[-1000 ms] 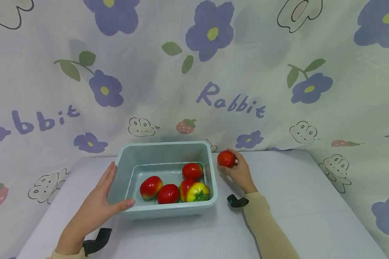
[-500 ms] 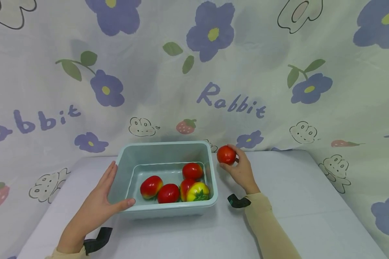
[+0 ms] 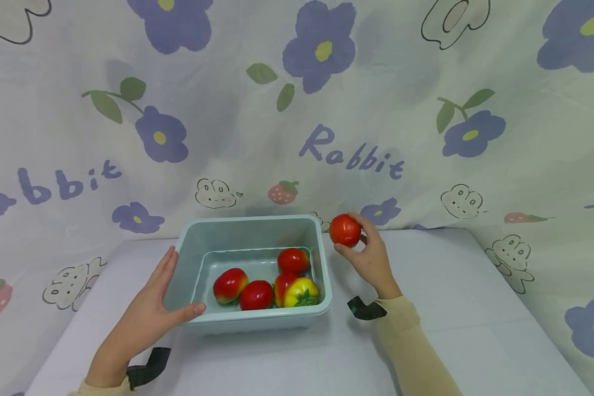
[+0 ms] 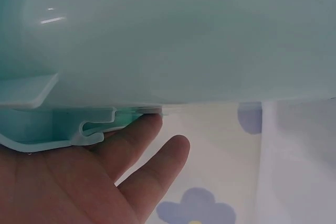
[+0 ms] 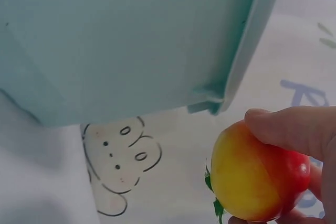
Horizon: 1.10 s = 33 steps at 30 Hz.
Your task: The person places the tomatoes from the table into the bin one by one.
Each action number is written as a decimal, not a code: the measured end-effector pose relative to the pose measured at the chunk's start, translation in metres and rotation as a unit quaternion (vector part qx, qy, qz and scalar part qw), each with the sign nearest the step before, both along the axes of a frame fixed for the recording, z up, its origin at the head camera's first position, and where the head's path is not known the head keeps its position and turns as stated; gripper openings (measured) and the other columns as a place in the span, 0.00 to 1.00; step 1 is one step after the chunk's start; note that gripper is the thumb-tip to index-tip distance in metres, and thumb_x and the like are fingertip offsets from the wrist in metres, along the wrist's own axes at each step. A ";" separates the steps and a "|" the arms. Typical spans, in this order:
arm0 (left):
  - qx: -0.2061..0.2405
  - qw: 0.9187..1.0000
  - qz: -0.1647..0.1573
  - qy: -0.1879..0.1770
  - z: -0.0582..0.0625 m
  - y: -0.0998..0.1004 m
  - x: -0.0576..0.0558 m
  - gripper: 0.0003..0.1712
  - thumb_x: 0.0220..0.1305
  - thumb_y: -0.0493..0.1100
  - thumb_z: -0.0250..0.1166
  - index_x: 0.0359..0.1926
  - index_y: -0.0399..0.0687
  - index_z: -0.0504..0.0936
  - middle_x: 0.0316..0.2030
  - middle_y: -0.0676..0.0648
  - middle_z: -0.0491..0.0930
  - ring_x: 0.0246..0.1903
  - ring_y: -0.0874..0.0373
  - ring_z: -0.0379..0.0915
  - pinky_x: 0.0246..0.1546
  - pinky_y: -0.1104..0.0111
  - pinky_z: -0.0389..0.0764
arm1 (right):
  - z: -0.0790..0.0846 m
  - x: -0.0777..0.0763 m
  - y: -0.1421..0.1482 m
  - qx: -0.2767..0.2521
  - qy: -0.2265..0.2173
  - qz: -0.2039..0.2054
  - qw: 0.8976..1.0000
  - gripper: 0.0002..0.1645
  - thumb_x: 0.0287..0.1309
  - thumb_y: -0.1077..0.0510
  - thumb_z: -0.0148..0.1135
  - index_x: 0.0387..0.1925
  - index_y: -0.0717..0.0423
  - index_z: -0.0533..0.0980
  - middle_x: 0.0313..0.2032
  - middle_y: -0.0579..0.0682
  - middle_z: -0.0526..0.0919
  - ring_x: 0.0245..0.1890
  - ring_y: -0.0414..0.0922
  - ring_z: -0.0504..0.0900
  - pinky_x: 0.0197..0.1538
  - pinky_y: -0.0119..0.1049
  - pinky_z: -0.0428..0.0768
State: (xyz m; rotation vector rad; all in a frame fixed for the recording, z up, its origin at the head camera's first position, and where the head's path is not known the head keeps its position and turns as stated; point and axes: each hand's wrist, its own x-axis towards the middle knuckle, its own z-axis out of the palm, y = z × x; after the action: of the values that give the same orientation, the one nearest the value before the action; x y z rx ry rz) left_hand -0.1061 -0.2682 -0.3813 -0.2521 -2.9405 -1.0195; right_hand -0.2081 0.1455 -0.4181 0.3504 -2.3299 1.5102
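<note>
My right hand [image 3: 373, 264] pinches a red tomato [image 3: 345, 230] between thumb and fingers, just outside the bin's right rim and held up near its height. In the right wrist view the tomato [image 5: 257, 174] shows a yellow base with green leaves. A pale blue plastic bin [image 3: 254, 319] stands in the middle of the table. My left hand [image 3: 141, 313] rests on its front left corner, fingers straight along the left side and thumb on the front rim. Inside the bin lie several red and yellow tomatoes [image 3: 258, 295], mostly toward the front and right.
The table [image 3: 455, 308] has a white cloth over it. A curtain [image 3: 257, 137] printed with flowers and rabbits hangs right behind the bin and along both sides. Black straps [image 3: 150, 368] sit at both wrists.
My right hand has raised the tomato from beside the bin up to about rim height. The left hand and the bin have stayed in place.
</note>
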 end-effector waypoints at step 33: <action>-0.002 1.000 -0.001 0.002 -0.002 -0.001 0.000 0.68 0.56 0.60 0.73 0.81 0.46 0.36 0.80 0.41 0.34 0.75 0.31 0.39 0.54 0.23 0.59 | 0.028 0.029 -0.024 -0.029 0.055 0.070 0.996 0.43 0.54 0.62 0.75 0.70 0.52 0.68 0.68 0.49 0.72 0.64 0.49 0.72 0.65 0.51 0.75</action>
State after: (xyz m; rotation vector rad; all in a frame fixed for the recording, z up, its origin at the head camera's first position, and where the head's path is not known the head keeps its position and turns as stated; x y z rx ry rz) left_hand -0.1065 -0.2695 -0.3837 -0.2584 -2.9386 -1.0128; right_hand -0.1794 0.1211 -0.3900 0.5785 -2.2119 1.5760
